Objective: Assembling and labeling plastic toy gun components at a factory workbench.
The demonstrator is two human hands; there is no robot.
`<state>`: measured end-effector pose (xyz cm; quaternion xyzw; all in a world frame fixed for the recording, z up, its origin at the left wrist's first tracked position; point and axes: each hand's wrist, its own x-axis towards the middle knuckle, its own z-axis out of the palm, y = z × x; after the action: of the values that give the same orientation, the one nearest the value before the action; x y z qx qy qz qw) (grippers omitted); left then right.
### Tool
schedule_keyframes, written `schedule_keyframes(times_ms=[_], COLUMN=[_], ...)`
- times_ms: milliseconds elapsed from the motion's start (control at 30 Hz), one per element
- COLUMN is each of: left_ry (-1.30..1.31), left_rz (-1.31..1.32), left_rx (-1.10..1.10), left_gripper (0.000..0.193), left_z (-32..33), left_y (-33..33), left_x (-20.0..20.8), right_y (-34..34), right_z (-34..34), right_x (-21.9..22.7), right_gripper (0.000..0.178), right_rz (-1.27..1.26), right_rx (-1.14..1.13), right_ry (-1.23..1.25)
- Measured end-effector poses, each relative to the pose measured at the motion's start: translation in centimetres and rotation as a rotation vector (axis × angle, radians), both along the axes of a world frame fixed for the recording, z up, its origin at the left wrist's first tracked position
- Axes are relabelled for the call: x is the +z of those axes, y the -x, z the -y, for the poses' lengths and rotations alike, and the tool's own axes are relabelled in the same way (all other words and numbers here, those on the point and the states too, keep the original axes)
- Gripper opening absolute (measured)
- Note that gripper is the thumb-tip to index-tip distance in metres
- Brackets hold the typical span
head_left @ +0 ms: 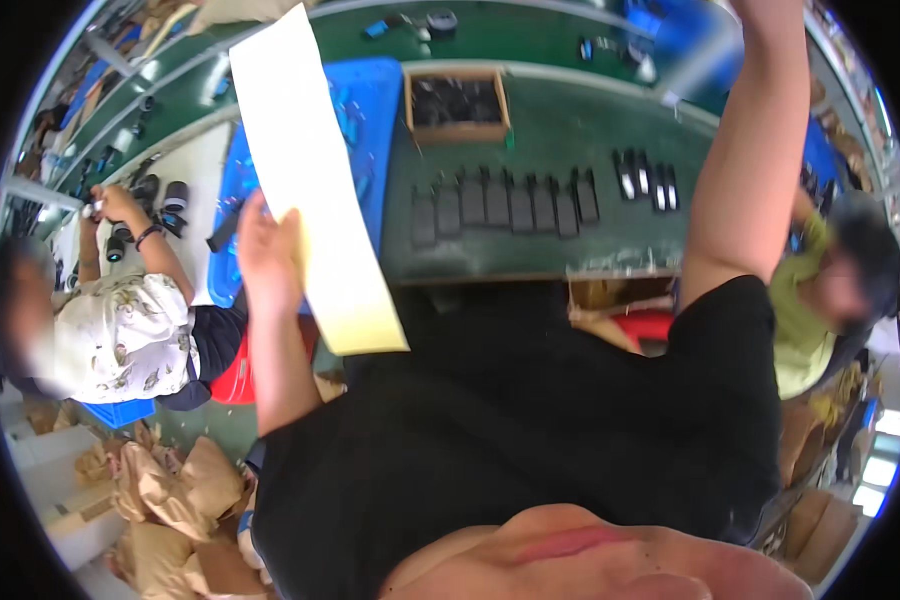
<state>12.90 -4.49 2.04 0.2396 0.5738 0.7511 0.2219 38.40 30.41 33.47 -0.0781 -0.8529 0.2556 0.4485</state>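
My left hand (268,255) is closed on the edge of a long, narrow sheet of white paper (305,150), yellowish toward its lower end. The sheet is held up at a slant and hides part of a blue tray (378,90) behind it. My right arm (750,150) reaches up past the top edge, so that hand is out of sight. On the green table, several flat black parts (521,207) with narrow ends stand in a row. To their right lies a smaller group of black pieces (643,180) with white patches on them.
A cardboard box (457,132) with dark pieces in it stands at the back of the table. Co-workers sit at left (120,330) and right (810,310). An open carton (620,292) is under the table edge. Brown paper bags (180,490) lie at lower left.
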Motion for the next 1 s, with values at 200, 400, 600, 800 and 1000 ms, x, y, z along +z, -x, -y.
schedule_keyframes(times_ms=[200, 400, 600, 800, 1000], left_ry=[0.656, 0.564, 0.407, 0.560, 0.562], left_rz=[-0.543, -0.715, -1.234, -1.071, -0.892], left_rx=[-0.048, -0.380, -1.341, -1.422, -1.619], left_gripper=[0.044, 0.026, 0.023, 0.034, 0.027], left_z=[2.3, -1.9, -7.3, -11.5, -17.5], left_y=[10.8, -1.8, -24.3, -29.1, -38.2], left_x=[-0.5, 5.2, -5.1, -12.6, -15.6], right_y=[-15.0, -39.7, -47.3, -44.7, -46.3], right_z=[8.5, 16.8, 18.2, 18.2, 17.4], right_x=[-28.3, -51.5, -63.5, -72.1, -74.4], right_gripper=[0.030, 0.022, 0.036, 0.031, 0.047], right_rz=[0.267, 0.569, 0.601, 1.358, 0.932], right_rx=[1.052, -0.148, -0.467, -0.832, -0.905], right_ry=[0.830, 1.577, 1.662, 0.724, 1.196])
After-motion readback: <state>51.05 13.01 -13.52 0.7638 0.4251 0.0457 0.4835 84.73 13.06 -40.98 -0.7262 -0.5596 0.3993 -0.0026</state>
